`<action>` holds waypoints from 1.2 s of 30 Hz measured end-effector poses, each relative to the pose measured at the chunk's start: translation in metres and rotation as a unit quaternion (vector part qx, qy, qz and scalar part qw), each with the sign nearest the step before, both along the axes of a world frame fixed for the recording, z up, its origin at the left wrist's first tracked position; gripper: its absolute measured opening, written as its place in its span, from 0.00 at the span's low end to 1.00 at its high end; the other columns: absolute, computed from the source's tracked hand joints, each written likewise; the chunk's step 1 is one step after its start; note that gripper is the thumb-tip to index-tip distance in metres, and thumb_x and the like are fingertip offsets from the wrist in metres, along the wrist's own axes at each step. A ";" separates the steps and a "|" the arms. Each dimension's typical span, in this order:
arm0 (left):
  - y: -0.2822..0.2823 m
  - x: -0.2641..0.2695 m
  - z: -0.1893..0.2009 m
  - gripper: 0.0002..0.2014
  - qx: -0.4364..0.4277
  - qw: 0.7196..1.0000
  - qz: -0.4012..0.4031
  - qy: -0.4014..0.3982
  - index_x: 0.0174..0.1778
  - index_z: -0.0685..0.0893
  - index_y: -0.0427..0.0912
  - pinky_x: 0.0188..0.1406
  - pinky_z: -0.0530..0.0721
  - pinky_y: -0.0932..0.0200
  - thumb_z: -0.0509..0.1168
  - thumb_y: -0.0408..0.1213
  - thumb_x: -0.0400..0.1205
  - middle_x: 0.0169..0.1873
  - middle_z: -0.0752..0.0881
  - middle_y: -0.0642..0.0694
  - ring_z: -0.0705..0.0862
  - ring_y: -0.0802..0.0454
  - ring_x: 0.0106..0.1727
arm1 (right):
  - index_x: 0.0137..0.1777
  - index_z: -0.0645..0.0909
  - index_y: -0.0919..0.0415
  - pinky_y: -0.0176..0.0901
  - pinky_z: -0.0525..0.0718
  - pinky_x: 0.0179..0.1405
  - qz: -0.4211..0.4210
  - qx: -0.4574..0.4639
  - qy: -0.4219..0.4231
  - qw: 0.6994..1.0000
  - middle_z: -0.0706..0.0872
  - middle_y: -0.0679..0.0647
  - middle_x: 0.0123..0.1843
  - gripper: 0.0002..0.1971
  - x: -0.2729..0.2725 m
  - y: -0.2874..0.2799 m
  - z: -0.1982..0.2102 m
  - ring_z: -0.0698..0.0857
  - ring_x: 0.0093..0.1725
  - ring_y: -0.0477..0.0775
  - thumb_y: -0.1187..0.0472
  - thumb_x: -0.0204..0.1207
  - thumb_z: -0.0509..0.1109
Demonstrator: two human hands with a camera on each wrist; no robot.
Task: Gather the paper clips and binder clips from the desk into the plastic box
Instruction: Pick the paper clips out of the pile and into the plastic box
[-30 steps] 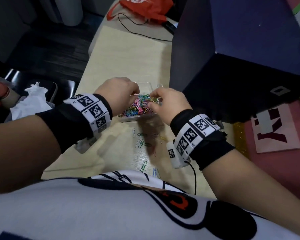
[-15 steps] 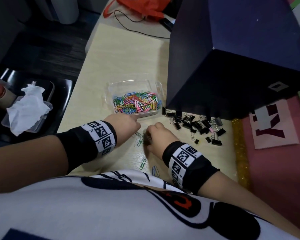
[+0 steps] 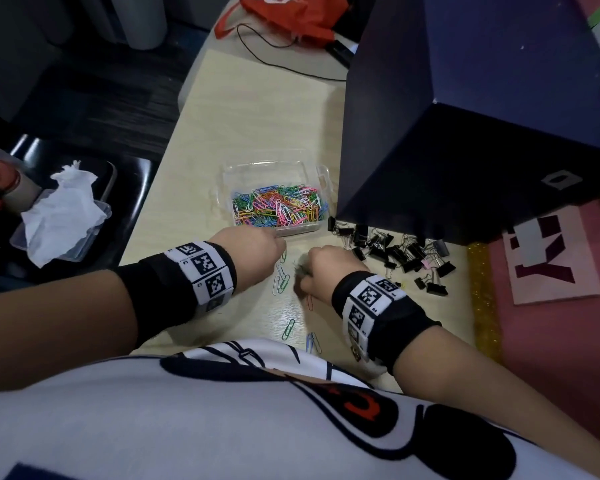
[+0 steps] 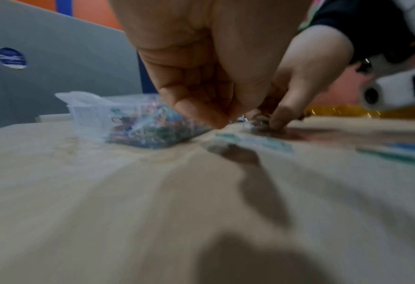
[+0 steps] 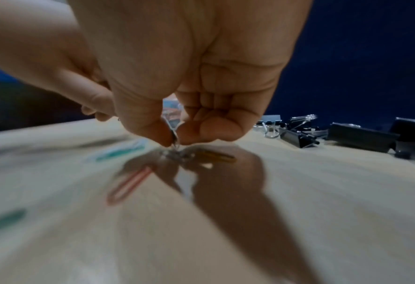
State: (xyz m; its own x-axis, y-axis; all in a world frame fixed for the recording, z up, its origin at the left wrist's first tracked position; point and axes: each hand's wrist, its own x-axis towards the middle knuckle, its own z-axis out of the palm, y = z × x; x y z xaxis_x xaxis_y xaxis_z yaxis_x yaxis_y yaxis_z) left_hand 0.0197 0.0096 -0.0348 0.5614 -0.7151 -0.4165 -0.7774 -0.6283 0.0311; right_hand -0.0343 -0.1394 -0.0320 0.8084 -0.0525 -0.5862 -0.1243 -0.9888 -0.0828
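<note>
Near box [image 3: 274,199]: right hand [image 3: 326,271] pinching loose clips [image 5: 175,146]; left hand [image 3: 253,254] curled, contents unclear. Next: carry to box, then binder clips [image 3: 395,251].

Dim light, soft wrist views.
I see wide-angle bending at edges, motion blur and dark hand shadows across the desk [image 5: 323,211].

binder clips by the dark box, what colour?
Black, with silver wire handles; head view shows the binder clips best.
</note>
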 end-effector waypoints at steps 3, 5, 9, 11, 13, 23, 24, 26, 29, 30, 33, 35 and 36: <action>-0.002 0.012 0.018 0.11 -0.097 0.994 0.050 -0.020 0.54 0.80 0.39 0.43 0.81 0.48 0.56 0.39 0.83 0.52 0.81 0.40 0.83 0.38 0.50 | 0.55 0.82 0.59 0.42 0.80 0.46 -0.041 0.036 -0.069 0.996 0.85 0.57 0.52 0.14 0.008 -0.001 0.018 0.83 0.50 0.58 0.52 0.74 0.70; -0.002 0.026 0.033 0.12 -0.176 0.979 0.090 -0.040 0.53 0.82 0.40 0.44 0.82 0.47 0.58 0.41 0.82 0.50 0.82 0.40 0.83 0.37 0.50 | 0.53 0.84 0.56 0.43 0.81 0.52 -0.077 0.072 -0.158 0.982 0.86 0.56 0.52 0.11 0.017 -0.001 0.031 0.84 0.53 0.58 0.53 0.75 0.69; -0.001 0.047 0.047 0.13 -0.202 0.970 0.117 -0.069 0.54 0.86 0.43 0.47 0.83 0.47 0.58 0.43 0.84 0.49 0.84 0.41 0.84 0.38 0.51 | 0.61 0.83 0.55 0.43 0.80 0.60 -0.099 0.099 -0.228 0.964 0.87 0.53 0.56 0.15 0.033 -0.003 0.050 0.84 0.58 0.55 0.51 0.78 0.68; 0.001 0.047 0.046 0.15 -0.196 0.970 0.129 -0.071 0.58 0.85 0.44 0.48 0.84 0.47 0.57 0.44 0.84 0.50 0.84 0.41 0.84 0.38 0.53 | 0.63 0.82 0.58 0.46 0.81 0.60 -0.075 0.058 -0.192 0.977 0.86 0.56 0.58 0.17 0.032 -0.006 0.051 0.83 0.59 0.58 0.52 0.79 0.66; 0.001 0.039 0.039 0.14 -0.190 0.972 0.124 -0.067 0.59 0.84 0.45 0.47 0.84 0.48 0.57 0.44 0.83 0.51 0.83 0.42 0.84 0.38 0.53 | 0.61 0.82 0.60 0.44 0.81 0.54 -0.057 0.011 -0.131 0.990 0.86 0.59 0.56 0.15 0.024 -0.009 0.046 0.83 0.56 0.60 0.54 0.79 0.64; -0.004 -0.001 -0.017 0.18 -0.020 0.998 -0.050 0.019 0.62 0.77 0.44 0.51 0.85 0.44 0.67 0.47 0.78 0.56 0.77 0.45 0.80 0.43 0.57 | 0.69 0.67 0.64 0.50 0.78 0.62 -0.046 0.012 -0.005 0.999 0.70 0.61 0.67 0.29 -0.030 0.007 -0.003 0.79 0.64 0.63 0.58 0.72 0.74; -0.003 0.000 -0.017 0.14 -0.022 0.998 -0.051 0.009 0.59 0.79 0.43 0.49 0.86 0.45 0.65 0.44 0.80 0.54 0.78 0.45 0.80 0.43 0.55 | 0.69 0.68 0.65 0.49 0.78 0.63 -0.035 0.012 -0.008 0.999 0.71 0.61 0.67 0.27 -0.030 0.007 -0.004 0.79 0.64 0.63 0.59 0.74 0.72; -0.003 0.001 -0.015 0.11 -0.012 0.999 -0.048 0.003 0.56 0.79 0.42 0.46 0.86 0.46 0.62 0.43 0.83 0.51 0.79 0.44 0.81 0.42 0.52 | 0.69 0.70 0.64 0.49 0.78 0.61 -0.031 0.017 -0.013 0.999 0.73 0.61 0.66 0.23 -0.028 0.007 -0.003 0.80 0.63 0.63 0.60 0.76 0.70; -0.003 0.000 -0.014 0.11 0.005 0.999 -0.049 -0.003 0.55 0.80 0.40 0.46 0.85 0.47 0.58 0.43 0.85 0.51 0.81 0.42 0.82 0.41 0.51 | 0.66 0.75 0.62 0.48 0.78 0.58 -0.029 0.017 -0.025 0.999 0.77 0.61 0.63 0.16 -0.026 0.004 -0.003 0.81 0.62 0.64 0.63 0.79 0.65; -0.003 -0.001 -0.014 0.12 0.005 0.999 -0.048 -0.003 0.55 0.80 0.40 0.47 0.85 0.46 0.58 0.43 0.85 0.50 0.81 0.42 0.82 0.41 0.51 | 0.65 0.77 0.61 0.48 0.79 0.57 -0.031 0.012 -0.028 0.999 0.78 0.60 0.61 0.15 -0.025 0.003 -0.004 0.81 0.61 0.63 0.64 0.79 0.64; -0.003 -0.003 -0.016 0.10 0.001 0.999 -0.042 0.000 0.55 0.79 0.40 0.49 0.85 0.45 0.59 0.41 0.84 0.50 0.81 0.42 0.82 0.41 0.51 | 0.58 0.82 0.59 0.44 0.79 0.52 -0.032 0.012 -0.014 0.999 0.81 0.59 0.55 0.11 -0.020 0.000 -0.003 0.82 0.56 0.61 0.62 0.79 0.62; -0.003 -0.004 -0.016 0.08 0.003 0.999 -0.046 -0.005 0.54 0.78 0.40 0.50 0.84 0.46 0.60 0.38 0.83 0.51 0.81 0.42 0.82 0.41 0.50 | 0.49 0.83 0.56 0.41 0.78 0.50 -0.025 0.016 0.015 0.999 0.82 0.59 0.50 0.07 -0.016 -0.001 0.001 0.82 0.52 0.60 0.60 0.79 0.62; -0.003 -0.004 -0.016 0.08 0.004 0.999 -0.045 -0.003 0.54 0.78 0.40 0.50 0.84 0.46 0.60 0.38 0.83 0.51 0.81 0.42 0.82 0.41 0.50 | 0.48 0.83 0.55 0.42 0.79 0.50 -0.027 0.019 0.025 0.999 0.84 0.59 0.51 0.07 -0.014 -0.001 0.003 0.82 0.53 0.61 0.59 0.78 0.63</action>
